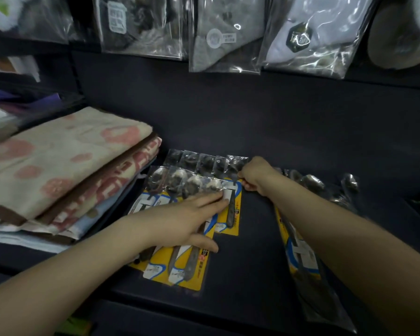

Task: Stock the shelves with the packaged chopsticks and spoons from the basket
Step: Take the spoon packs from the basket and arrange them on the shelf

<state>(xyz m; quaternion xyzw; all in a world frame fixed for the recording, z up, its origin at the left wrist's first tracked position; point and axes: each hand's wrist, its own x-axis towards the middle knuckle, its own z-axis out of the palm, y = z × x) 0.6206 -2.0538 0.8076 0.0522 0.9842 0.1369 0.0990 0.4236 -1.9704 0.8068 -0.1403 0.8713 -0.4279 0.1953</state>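
Shelf (252,132): dark, flat surface carrying all the goods below.
Front spoon packs (180,263): overlapping row on yellow cards, lying flat at the shelf centre, bowls pointing to the back.
Rear spoon pack (230,209): just behind and right of the front row, partly overlapped by it.
Left hand (187,221): fingers straight, pressing flat on the front spoon packs.
Right hand (255,177): fingers curled, pinching the plastic top edge of the rear spoon pack.
Right spoon packs (301,253): under the right forearm, well apart from the centre group.
Folded towels (66,170): stacked at the left, beside the packs.
Bagged socks (223,37): hanging above.
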